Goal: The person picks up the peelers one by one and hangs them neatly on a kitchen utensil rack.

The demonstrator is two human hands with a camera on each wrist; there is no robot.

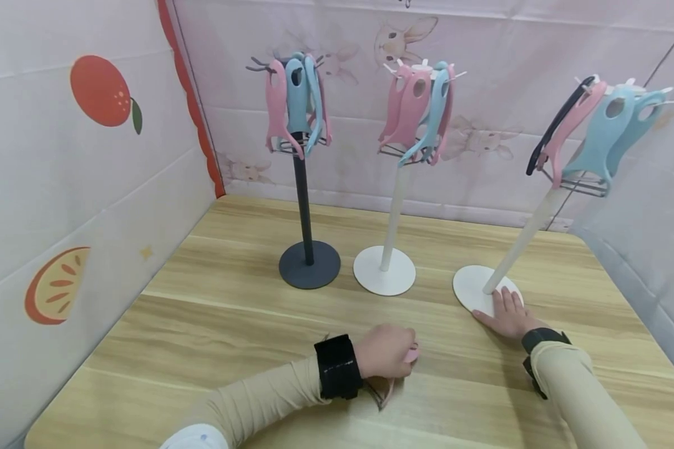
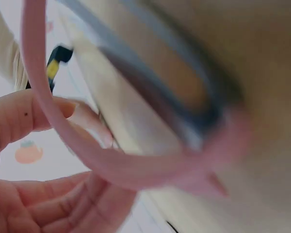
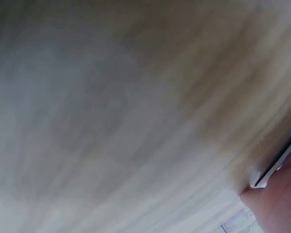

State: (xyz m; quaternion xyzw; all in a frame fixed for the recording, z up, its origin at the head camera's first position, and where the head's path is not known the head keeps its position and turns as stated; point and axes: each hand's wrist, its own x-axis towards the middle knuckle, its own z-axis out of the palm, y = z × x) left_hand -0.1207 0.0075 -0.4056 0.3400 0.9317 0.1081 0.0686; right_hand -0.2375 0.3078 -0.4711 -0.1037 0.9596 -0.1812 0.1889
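My left hand (image 1: 385,350) grips a pink Y-shaped peeler (image 1: 411,354) low over the table, in front of the stands. Close up in the left wrist view, the thumb and fingers hold its pink frame (image 2: 123,170), and a grey metal blade (image 2: 155,73) spans it. On the right, my right hand (image 1: 510,315) rests with fingers extended on the round base (image 1: 472,287) of a white stand (image 1: 517,252). That stand leans in the head view, with pink, blue and black peelers hanging from its top. Only part of this hand (image 3: 281,194) shows in the right wrist view.
A black stand (image 1: 303,206) and a second white stand (image 1: 394,212) stand behind the hands, both hung with pink and blue peelers. Wall sheets with printed fruit and rabbits border the wooden table (image 1: 230,318) at the left, back and right.
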